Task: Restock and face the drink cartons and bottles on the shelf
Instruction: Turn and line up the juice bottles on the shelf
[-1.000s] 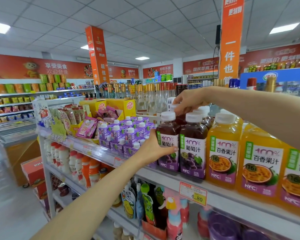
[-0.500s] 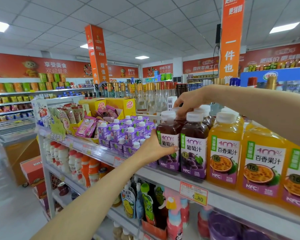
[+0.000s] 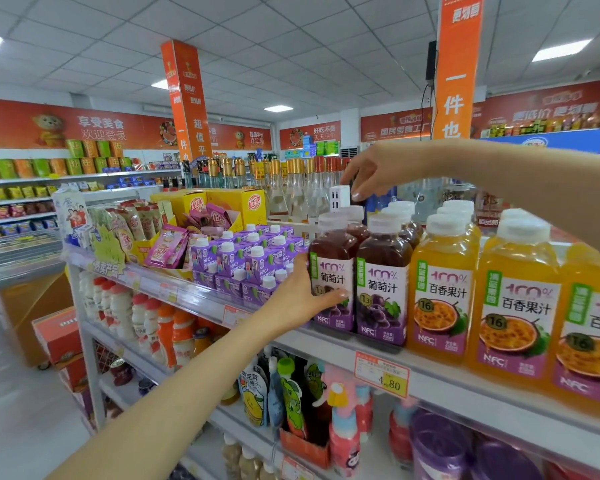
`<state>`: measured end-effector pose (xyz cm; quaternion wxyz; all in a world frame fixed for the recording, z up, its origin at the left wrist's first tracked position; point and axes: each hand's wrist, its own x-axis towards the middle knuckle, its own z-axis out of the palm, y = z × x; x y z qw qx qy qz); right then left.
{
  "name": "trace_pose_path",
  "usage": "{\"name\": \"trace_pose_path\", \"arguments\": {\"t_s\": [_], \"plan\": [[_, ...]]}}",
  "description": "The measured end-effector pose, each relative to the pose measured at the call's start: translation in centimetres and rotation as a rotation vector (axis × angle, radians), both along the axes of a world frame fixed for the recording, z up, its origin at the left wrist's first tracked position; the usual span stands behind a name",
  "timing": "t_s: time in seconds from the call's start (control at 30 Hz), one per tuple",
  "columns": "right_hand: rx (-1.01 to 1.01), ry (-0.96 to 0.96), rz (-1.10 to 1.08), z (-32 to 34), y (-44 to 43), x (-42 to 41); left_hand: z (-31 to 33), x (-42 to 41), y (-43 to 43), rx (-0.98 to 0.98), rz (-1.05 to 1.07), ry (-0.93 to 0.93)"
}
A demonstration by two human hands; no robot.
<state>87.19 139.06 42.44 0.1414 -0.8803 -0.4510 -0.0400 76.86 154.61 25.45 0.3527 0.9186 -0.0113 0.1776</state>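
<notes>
Left hand (image 3: pixel 305 297) wraps its fingers round the front grape juice bottle (image 3: pixel 334 251) on the shelf (image 3: pixel 482 393). Right hand (image 3: pixel 374 171) hangs above the rear bottles (image 3: pixel 400 210), fingers bent downward, grip unclear.

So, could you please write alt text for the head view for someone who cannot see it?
A left hand grips the front grape bottle on a shelf, while the right hand hovers above the rear bottles; yellow bottles stand alongside.

A tall orange square pillar (image 3: pixel 187 105) stood behind. Open yellow cardboard boxes (image 3: pixel 253 206) held pink foil sachets (image 3: pixel 167 249). A yellow paper price tag (image 3: pixel 381 374) read 4.80.
</notes>
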Motion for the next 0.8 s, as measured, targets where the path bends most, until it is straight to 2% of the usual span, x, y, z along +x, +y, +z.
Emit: {"name": "trace_pose_path", "arguments": {"t_s": [0.1,0.2,0.27,0.4,0.57,0.7,0.8], "plan": [[-0.083,-0.045,0.029,0.2,-1.0,-2.0,-0.6,-0.8,-0.1,-0.075,0.014,-0.094],[-0.257,-0.082,0.003,-0.8,-1.9,-3.6,-1.1,-1.9,-0.2,-0.061,0.085,-0.237],[-0.29,-0.099,-0.017,-1.7,-2.1,-3.7,-1.3,-2.4,-0.4,-0.028,0.127,-0.334],[-0.159,-0.056,-0.061,-3.0,-2.3,-3.3,-1.4,-3.0,-1.1,0.137,0.109,-0.41],[0.04,-0.074,-0.086,-2.7,-2.4,-4.5,-1.8,-3.5,-1.3,0.162,-0.006,-0.283],[0.199,-0.127,-0.1,-0.3,-2.5,-6.3,-1.2,-4.3,-1.6,0.059,-0.045,-0.251],[0.296,-0.102,-0.068,1.2,-2.8,-7.8,-0.1,-5.4,-2.5,-0.154,-0.117,-0.195]]}}
